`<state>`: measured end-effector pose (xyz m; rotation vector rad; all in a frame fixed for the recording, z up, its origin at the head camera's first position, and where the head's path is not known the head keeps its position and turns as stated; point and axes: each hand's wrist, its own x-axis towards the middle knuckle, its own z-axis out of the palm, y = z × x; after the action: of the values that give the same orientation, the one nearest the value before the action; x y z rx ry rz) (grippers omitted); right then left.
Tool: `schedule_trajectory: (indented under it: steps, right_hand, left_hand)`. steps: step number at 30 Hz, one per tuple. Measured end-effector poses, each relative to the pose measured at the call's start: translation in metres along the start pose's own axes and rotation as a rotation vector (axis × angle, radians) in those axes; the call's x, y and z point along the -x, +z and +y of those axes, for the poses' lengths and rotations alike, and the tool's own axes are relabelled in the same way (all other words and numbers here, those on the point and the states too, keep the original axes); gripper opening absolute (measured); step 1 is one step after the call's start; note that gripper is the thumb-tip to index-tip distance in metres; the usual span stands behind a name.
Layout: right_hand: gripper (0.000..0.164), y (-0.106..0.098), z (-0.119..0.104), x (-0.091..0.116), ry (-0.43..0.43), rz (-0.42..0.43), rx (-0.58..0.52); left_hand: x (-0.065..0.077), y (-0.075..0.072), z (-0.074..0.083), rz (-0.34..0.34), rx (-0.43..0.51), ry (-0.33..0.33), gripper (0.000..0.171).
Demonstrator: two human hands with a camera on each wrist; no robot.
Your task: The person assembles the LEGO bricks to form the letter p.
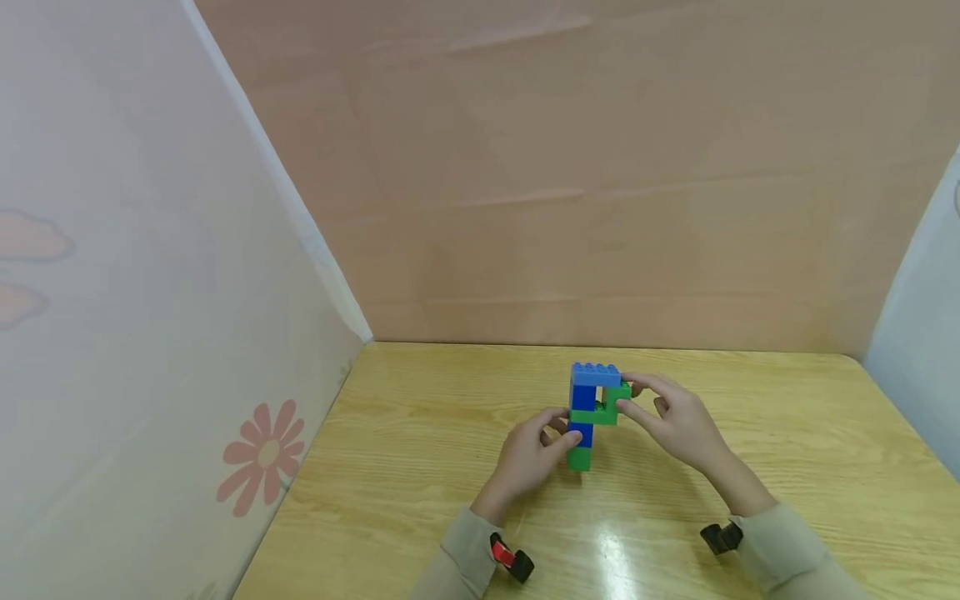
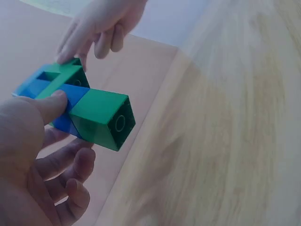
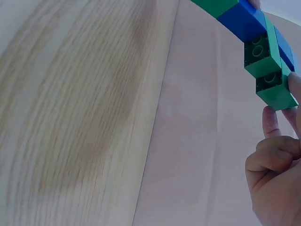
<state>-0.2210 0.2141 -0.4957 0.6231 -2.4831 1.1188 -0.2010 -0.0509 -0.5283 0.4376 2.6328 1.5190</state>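
Note:
A P-shaped toy brick build [image 1: 592, 417] in green and blue is held up in front of me. A light blue brick [image 1: 597, 377] tops it, and a green brick [image 1: 579, 459] forms its foot. My left hand [image 1: 527, 454] pinches the stem at the lower dark blue brick [image 2: 71, 92], thumb in front. At the opposite side my right hand [image 1: 684, 421] pinches the green brick [image 1: 612, 401] of the loop between thumb and finger. The foot's hollow underside [image 2: 121, 123] shows in the left wrist view. Right fingertips partly hide the loop's outer side in the right wrist view.
A wooden table [image 1: 390, 483] lies under both hands. Brown covering [image 1: 600, 208] stands along its back edge, with a pale flower-patterned sheet [image 1: 150, 333] on the left and a pale panel [image 1: 922, 292] on the right. Dark bands [image 1: 512, 558] sit at both wrists.

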Motion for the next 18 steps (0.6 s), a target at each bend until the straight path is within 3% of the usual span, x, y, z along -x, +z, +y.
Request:
schedule_trajectory:
  steps: [6, 12, 18]
  right_hand:
    - [0.054, 0.009, 0.01, -0.005, 0.042, -0.146, -0.091]
    - [0.061, 0.017, 0.024, -0.004, 0.147, -0.291, -0.213]
    - [0.061, 0.024, 0.036, -0.005, 0.19, -0.365, -0.23]
  left_hand:
    - [-0.002, 0.0, -0.002, 0.009, 0.012, -0.007, 0.044]
    - [-0.002, 0.002, -0.011, -0.001, 0.008, -0.008, 0.042]
    - [-0.004, 0.009, -0.021, -0.018, 0.008, -0.061, 0.057]
